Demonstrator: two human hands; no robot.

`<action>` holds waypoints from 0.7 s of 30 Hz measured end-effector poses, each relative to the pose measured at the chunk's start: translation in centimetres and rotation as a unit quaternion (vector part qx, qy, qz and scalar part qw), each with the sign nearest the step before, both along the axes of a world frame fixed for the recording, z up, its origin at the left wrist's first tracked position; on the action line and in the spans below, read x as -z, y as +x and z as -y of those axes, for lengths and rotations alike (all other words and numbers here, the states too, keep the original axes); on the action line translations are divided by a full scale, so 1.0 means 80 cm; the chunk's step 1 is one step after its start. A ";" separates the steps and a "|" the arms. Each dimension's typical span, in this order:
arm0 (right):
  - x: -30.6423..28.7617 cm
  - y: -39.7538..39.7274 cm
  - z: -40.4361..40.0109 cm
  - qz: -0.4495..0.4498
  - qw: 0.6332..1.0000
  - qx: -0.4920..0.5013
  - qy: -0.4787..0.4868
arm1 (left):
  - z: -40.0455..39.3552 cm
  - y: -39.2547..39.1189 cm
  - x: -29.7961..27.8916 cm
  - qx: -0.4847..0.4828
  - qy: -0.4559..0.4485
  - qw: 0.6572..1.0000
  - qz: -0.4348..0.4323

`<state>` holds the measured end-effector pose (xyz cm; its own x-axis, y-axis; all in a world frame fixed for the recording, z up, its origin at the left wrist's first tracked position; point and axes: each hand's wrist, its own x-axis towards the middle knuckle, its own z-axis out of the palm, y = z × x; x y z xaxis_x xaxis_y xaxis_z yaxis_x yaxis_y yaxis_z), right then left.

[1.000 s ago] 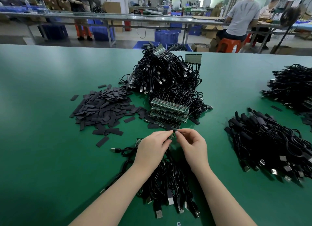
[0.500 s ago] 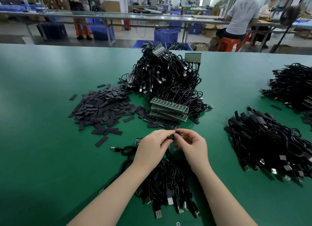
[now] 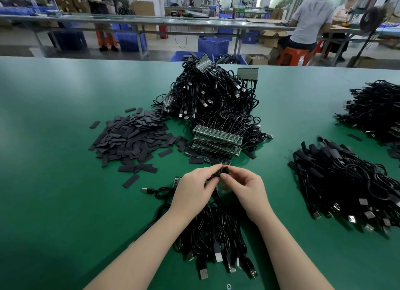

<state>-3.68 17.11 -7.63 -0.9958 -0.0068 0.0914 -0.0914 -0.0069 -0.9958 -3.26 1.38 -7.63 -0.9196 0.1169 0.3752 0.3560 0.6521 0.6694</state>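
Left grip [image 3: 194, 191]: board [image 3: 178, 180]; right grip [image 3: 245, 186]: sleeve [image 3: 225, 170]

**Hidden and cut-off parts at the green table [image 3: 54, 181].**
The left hand [image 3: 192, 194] and right hand [image 3: 246, 190] pinch a small black piece [image 3: 225, 170], which is mostly covered by fingertips and too small to identify. The left hand hides most of a green board strip [image 3: 178, 180], and both wrists cover part of the cable bundle [image 3: 216, 235]. The right edge cuts off the far cable pile [image 3: 376, 112], and the bottom edge cuts off both forearms.
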 end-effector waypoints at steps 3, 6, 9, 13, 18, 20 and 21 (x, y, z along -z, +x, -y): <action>0.001 -0.001 -0.002 0.003 1.000 0.006 0.000 | 0.001 0.000 0.002 0.009 -0.001 1.000 -0.001; 0.002 -0.001 -0.002 -0.005 1.000 0.009 0.007 | 0.001 0.000 0.002 0.012 0.005 1.000 -0.004; 0.002 0.000 -0.001 -0.014 1.000 0.018 0.007 | 0.001 0.000 0.003 0.013 0.002 1.000 -0.014; 0.005 -0.001 -0.001 -0.017 0.999 0.031 0.028 | 0.001 0.000 0.003 0.014 0.006 1.000 -0.007; 0.009 -0.004 -0.006 0.008 0.995 0.092 -0.043 | 0.000 0.003 -0.002 -0.014 0.040 0.999 0.019; 0.010 -0.004 -0.008 0.014 0.993 0.096 -0.070 | -0.001 0.004 -0.003 -0.025 0.032 0.999 0.026; 0.010 -0.004 -0.007 0.013 0.993 0.092 -0.074 | -0.001 0.003 -0.004 -0.027 0.023 0.999 0.028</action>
<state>-4.03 17.68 -8.43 -0.9808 0.1880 0.0511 -0.0781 -0.1389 -0.9872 -3.01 1.42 -7.35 -0.9439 0.0506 0.3263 0.2820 0.6375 0.7170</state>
